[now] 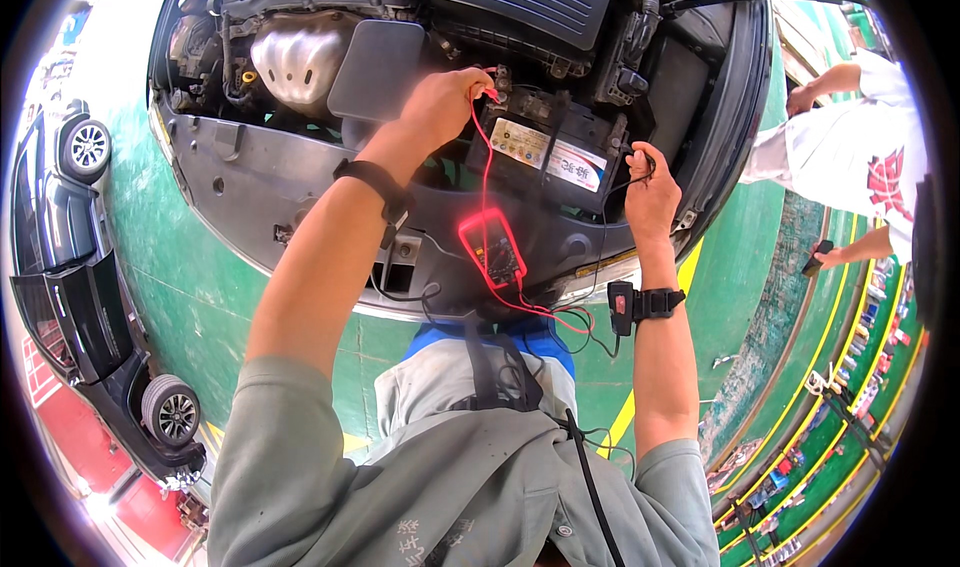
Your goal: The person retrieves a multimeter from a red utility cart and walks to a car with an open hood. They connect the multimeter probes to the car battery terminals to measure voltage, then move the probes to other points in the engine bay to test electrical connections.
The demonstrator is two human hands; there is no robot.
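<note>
Engine bay [330, 207] is the biggest thing in front of you, like a wide tub packed with car parts. It holds the engine's shiny silver shield [298, 62] on your left and a big black box [520, 12] with ridges on top, set farther from you. Closer to you sits the black battery [545, 157], with white and yellow stickers on it. Your left hand [440, 104] is at the far left corner of the battery, and your right hand [652, 195] is just past its right end. Near the battery, on your side of it, a small meter [492, 249] with a bright red rim lies tilted on the front panel. Thinnest of all are its wires. Your left fingers are pinched together on the red probe [491, 94] (its tip is hidden, so I can't tell what it touches). The red wire [487, 172] hangs down from it to the meter. Your right thumb and finger are squeezed together on the black wire [603, 229], near the battery's right post; I can't tell if its end touches.
</note>
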